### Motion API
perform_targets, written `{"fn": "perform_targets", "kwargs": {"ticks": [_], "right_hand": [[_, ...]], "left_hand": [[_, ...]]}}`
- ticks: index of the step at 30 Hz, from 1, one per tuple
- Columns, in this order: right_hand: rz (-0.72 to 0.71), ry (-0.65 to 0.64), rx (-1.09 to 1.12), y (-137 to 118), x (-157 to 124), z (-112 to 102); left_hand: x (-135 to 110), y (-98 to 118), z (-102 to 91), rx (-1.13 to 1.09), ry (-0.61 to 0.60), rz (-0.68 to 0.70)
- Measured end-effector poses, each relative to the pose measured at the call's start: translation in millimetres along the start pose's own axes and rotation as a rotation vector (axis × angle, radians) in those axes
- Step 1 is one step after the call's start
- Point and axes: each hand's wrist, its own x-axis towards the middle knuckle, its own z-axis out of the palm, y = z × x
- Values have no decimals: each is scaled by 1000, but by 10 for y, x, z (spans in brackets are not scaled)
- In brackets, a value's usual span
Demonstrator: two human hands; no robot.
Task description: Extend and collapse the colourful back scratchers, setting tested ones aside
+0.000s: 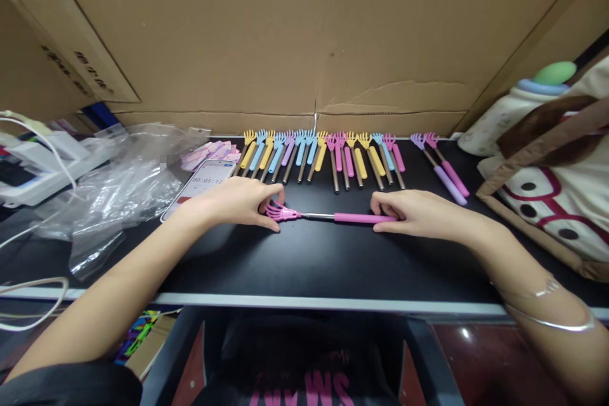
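I'm looking at a small packing or assembly bench. Large brown corrugated cardboard sheets [304, 32] wall off the far side of a black-topped work table [304, 266]. Along the far edge lies a long row of pastel plastic hand-shaped back scratchers [323, 155], many of one product. At left sit crumpled clear plastic bags [118, 190] and a smartphone showing a running timer [202, 185].

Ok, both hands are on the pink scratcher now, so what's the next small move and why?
Probably push the two ends together to collapse it. The left hand pinches the claw head of the pink scratcher, the right hand holds its handle, and bare metal shaft shows between them, so it looks extended. Those in the back row look shorter, but that is hard to judge.
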Motion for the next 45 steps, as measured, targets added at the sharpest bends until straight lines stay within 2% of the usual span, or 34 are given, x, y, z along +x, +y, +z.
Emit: {"fn": "perform_targets", "kwargs": {"ticks": [34,45], "right_hand": [[-1,4,4,-21,-8,-3],[-1,5,1,-19,-10,0]], "left_hand": [[6,-4,16,12,13,29],[-2,-10,16,-62,-27,25]]}}
